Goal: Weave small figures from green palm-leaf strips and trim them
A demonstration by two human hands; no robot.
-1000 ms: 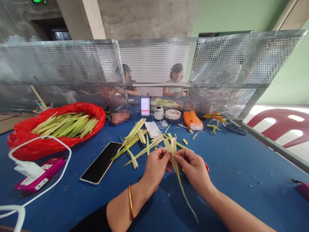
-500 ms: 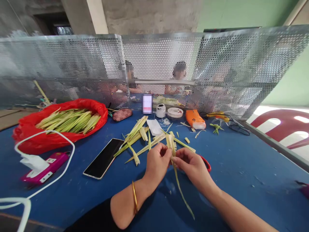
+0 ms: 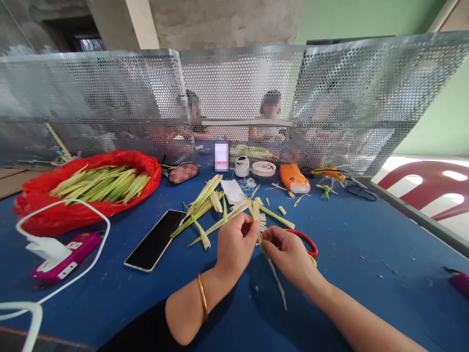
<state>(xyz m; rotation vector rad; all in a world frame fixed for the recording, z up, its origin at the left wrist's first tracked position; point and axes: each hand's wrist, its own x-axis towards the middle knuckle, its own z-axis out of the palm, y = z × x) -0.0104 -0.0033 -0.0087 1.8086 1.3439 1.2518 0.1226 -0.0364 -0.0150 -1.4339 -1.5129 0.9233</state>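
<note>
Between my two hands is a pale yellow-green leaf strip [image 3: 253, 210], its broad end up and a thin tail hanging toward me. My left hand [image 3: 236, 247] pinches it near the upper part between thumb and fingers. Just below, my right hand [image 3: 291, 254] is closed on the same strip at its narrowing part; the fingertips partly hide it. Scissors [image 3: 310, 242] with red and yellow handles lie behind my right hand, their blades mostly covered. Beyond my left hand, loose leaf pieces [image 3: 207, 200] are heaped beside a white paper [image 3: 231, 190].
To the left are a red bag [image 3: 150, 188] of leaf strips, a phone [image 3: 156, 242] and a purple power strip [image 3: 78, 252] with a white cable. Thread spool [image 3: 242, 167], tape roll [image 3: 264, 169] and orange tissue pack [image 3: 293, 178] stand before a perforated metal screen [image 3: 242, 88]. People sit behind it.
My right hand has shifted slightly down along the leaf strip, and its tail now hangs shorter and more bunched. More of the scissors' handles shows. The view has moved slightly.
</note>
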